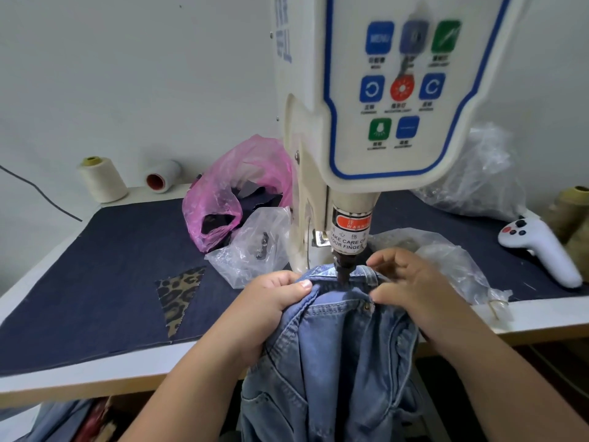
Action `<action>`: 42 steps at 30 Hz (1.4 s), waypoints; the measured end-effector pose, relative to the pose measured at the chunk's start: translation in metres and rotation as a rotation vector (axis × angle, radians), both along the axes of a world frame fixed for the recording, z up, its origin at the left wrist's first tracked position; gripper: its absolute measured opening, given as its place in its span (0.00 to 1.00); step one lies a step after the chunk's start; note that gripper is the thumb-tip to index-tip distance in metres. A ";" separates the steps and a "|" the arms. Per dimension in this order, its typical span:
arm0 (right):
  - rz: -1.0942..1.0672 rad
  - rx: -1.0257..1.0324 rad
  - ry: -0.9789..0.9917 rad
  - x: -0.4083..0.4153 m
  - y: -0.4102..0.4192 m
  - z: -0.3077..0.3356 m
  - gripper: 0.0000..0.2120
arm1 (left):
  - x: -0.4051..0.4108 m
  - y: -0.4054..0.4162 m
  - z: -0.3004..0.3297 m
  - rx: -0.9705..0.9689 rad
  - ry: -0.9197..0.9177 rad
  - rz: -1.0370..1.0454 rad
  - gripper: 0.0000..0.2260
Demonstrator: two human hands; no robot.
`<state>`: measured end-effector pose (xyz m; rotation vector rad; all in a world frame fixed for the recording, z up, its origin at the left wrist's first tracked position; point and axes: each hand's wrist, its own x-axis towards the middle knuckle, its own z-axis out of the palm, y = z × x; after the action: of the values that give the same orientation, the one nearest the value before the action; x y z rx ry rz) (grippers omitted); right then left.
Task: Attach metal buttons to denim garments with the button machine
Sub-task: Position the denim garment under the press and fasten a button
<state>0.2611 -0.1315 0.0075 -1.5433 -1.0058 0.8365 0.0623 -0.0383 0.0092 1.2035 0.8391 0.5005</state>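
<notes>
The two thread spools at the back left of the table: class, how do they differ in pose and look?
The cream spool stands upright, with a yellowish core at its top; the white spool lies on its side, with its red core end facing the camera. The cream spool looks taller and cone-shaped; the white spool looks shorter. Both sit against the wall, apart from each other and from both hands.

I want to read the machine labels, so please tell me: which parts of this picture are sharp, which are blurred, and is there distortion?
Head view: the button machine's control panel text is blurred; the warning label is partly readable; the table edge bends from wide-angle distortion; light is soft and even.
</notes>
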 end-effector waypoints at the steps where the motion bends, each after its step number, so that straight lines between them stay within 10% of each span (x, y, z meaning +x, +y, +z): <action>1: -0.042 0.019 -0.199 -0.002 -0.007 -0.002 0.20 | -0.001 -0.001 0.000 -0.031 -0.013 -0.004 0.09; 7: -0.014 0.362 -0.863 -0.035 -0.044 -0.019 0.14 | 0.000 -0.010 -0.004 -0.127 -0.052 -0.053 0.10; 22: 0.337 0.138 -0.824 -0.053 -0.052 -0.002 0.09 | -0.005 -0.024 -0.017 -0.105 -0.196 -0.242 0.10; 42: 0.174 0.392 -0.756 -0.045 -0.062 -0.006 0.10 | 0.013 -0.033 -0.010 0.409 0.071 0.051 0.17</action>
<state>0.2158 -0.1938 0.0018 -1.4503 -1.7486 0.1147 0.0755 -0.0711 -0.0005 1.5841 0.8536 0.6968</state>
